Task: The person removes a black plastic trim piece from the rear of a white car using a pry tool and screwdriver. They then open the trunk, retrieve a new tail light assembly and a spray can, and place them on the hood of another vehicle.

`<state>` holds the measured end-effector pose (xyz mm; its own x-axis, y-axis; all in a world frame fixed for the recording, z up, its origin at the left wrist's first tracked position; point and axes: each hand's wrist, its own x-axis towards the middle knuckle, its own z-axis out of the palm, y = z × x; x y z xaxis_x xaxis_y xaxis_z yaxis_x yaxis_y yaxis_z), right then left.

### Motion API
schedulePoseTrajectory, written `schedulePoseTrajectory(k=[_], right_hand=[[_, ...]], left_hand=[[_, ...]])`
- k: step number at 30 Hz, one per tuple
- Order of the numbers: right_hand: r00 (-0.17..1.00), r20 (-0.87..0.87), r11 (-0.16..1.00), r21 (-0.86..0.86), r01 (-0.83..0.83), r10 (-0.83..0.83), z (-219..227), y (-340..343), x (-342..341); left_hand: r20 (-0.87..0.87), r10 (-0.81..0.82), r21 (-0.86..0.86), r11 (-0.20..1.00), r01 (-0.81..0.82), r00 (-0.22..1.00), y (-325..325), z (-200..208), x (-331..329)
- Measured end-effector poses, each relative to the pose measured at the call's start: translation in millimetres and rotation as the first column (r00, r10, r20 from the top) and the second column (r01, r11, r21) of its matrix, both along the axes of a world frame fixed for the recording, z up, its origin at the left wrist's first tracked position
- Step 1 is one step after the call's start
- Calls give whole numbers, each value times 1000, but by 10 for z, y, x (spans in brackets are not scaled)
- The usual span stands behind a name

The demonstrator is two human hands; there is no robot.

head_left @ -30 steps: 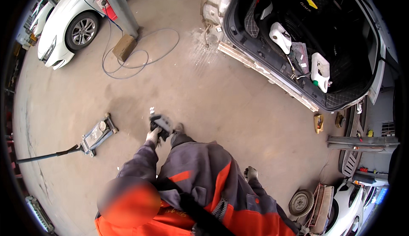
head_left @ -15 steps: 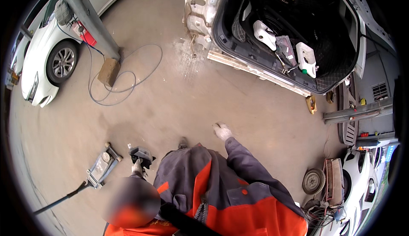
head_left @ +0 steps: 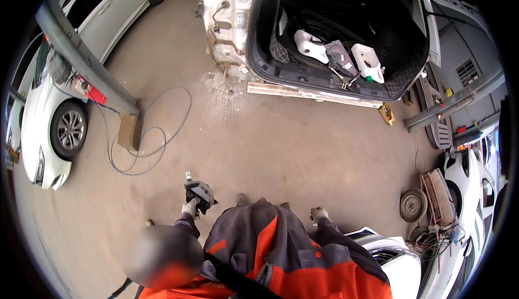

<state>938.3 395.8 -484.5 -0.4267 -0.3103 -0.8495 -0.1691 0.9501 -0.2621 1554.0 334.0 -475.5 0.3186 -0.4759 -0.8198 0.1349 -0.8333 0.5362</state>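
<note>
My left hand, in a pale glove, is closed round a dark grey and black power tool with a short silver end. It is held low over the floor, left of my body; its exact kind cannot be made out. On the other side, my right hand, also gloved, hangs beside my jacket. Its fingers are loosely bent and partly apart, with nothing visible in them. Both hands are well away from the car's open trunk ahead.
White jugs, one of them cut open, and tools lie in the trunk. A lift post with a wooden block and coiled hose stands left. A white bumper is close behind right; a loose wheel lies right.
My view has turned and shifted, so the trunk sits further left. My right hand has dropped back towards my side. The floor jack has mostly left the view; a white bumper has appeared.
</note>
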Motion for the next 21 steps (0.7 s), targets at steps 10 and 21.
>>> schedulePoseTrajectory(k=[10,21], right_hand=[[951,96,952,-66,300,-293,162,350,-66],[956,11,945,-150,292,-293,-303,-828,-1685]], left_hand=[[95,-242,233,948,215,966,-182,-206,-210],[27,-257,-222,941,256,966,-2108,420,-2063]])
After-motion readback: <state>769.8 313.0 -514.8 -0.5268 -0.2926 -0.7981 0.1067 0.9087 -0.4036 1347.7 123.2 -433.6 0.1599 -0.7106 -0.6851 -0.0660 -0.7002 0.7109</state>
